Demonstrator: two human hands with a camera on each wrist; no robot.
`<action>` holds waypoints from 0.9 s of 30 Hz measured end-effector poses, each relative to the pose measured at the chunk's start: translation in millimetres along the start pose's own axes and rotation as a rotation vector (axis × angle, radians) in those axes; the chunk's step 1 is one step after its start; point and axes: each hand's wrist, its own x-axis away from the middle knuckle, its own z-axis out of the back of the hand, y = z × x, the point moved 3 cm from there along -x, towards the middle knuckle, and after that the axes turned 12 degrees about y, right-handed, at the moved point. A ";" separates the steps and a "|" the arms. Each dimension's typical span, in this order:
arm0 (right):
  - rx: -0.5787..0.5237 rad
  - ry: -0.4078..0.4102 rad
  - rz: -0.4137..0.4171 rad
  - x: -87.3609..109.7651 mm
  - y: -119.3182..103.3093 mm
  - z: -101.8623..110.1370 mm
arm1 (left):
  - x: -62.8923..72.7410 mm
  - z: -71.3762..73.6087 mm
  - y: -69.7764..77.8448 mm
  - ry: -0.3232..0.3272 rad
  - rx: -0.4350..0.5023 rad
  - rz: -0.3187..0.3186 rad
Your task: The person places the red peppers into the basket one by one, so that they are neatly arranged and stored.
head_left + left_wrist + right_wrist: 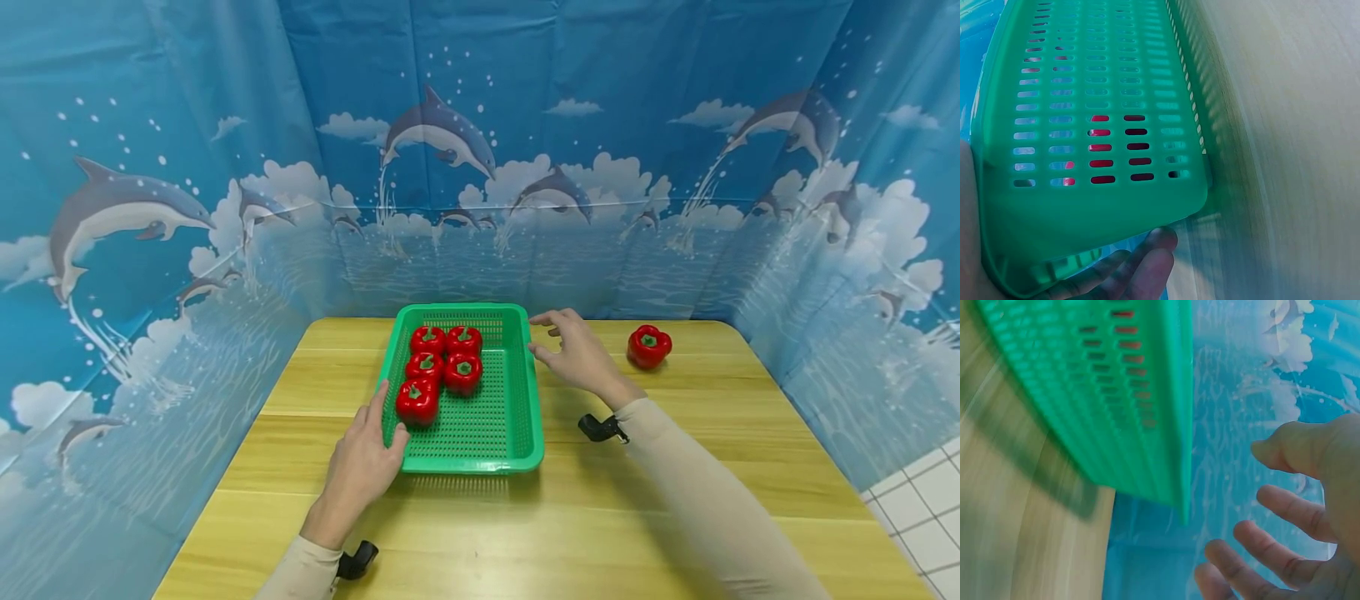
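Note:
A green plastic basket (480, 465) stands on the table with several red bell peppers (417, 402) inside, bunched along its left half. My left hand (363, 458) grips the basket's near left corner, the thumb over the rim and the fingers (1154, 265) along the outside of the left wall. Just beyond the right rim, my right hand (581, 354) hovers with fingers spread and bent a little. In the right wrist view a gap shows between that hand (1310, 525) and the basket wall (1116, 381). Another red bell pepper (648, 347) sits on the table to its right.
The wooden table (480, 542) reaches back to a blue dolphin-print curtain (480, 250), which also hangs along both sides. A black wrist camera (357, 560) is strapped under the left wrist, another (600, 428) under the right. White floor tiles (911, 504) show at lower right.

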 end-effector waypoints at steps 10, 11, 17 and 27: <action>0.048 0.055 -0.022 5.1 39.3 20.5 | 0.4 0.6 0.8 -0.002 0.001 -0.009; 0.056 0.060 -0.024 6.2 43.0 22.7 | 0.4 0.4 0.5 -0.003 0.001 -0.008; 0.102 0.092 -0.038 8.7 66.5 33.1 | 0.3 -0.2 0.4 -0.002 0.003 -0.008; 0.158 0.107 -0.094 11.6 102.4 48.1 | 0.7 0.6 1.1 -0.003 0.002 -0.005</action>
